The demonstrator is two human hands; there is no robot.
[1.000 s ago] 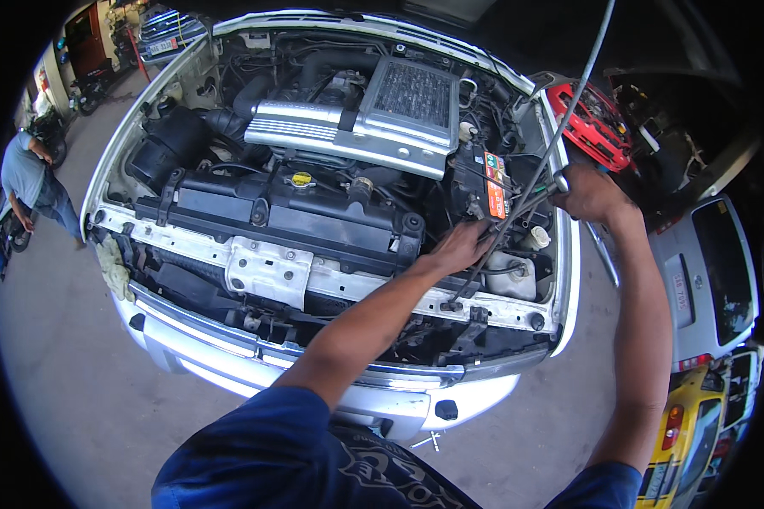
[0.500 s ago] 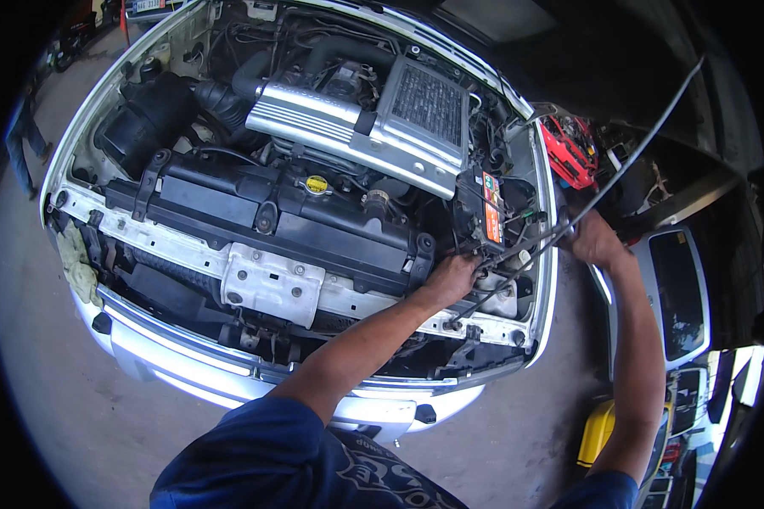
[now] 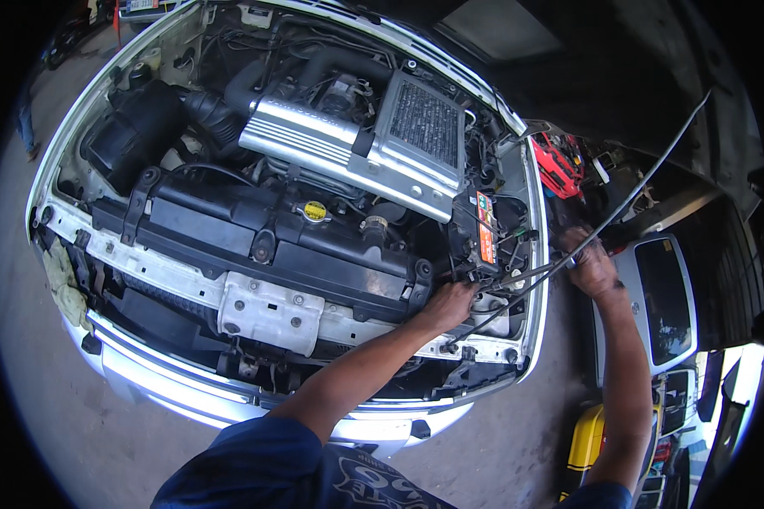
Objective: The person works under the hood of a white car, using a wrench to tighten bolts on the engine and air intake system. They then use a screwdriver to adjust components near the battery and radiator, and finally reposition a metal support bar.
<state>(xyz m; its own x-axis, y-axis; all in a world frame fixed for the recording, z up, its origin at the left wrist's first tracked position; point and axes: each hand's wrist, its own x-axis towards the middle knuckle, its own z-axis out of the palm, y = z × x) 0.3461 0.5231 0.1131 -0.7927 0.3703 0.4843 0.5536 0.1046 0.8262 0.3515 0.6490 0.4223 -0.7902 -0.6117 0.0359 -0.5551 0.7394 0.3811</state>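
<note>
My left hand (image 3: 452,305) is closed low by the near corner of a black battery (image 3: 477,237) with an orange label. Its fingertips curl out of sight, so what they grip is hidden. Off the right fender, my right hand (image 3: 594,266) is closed around the outer end of a long metal tool handle (image 3: 536,273). That handle runs left toward my left hand; its working end cannot be made out. A thin hood prop rod (image 3: 645,182) slants up across the handle and passes close by my right hand.
Around my hands lies an open engine bay with a silver engine cover (image 3: 306,136), a finned intercooler (image 3: 424,123) and a yellow radiator cap (image 3: 314,210). A pale cloth or glove (image 3: 64,280) hangs at the left front. The raised hood (image 3: 654,51) is overhead; a parked vehicle (image 3: 666,297) stands right.
My right hand and the tool handle have swung slightly toward me, while my left hand stays by the battery corner. The whole view has shifted a little.
</note>
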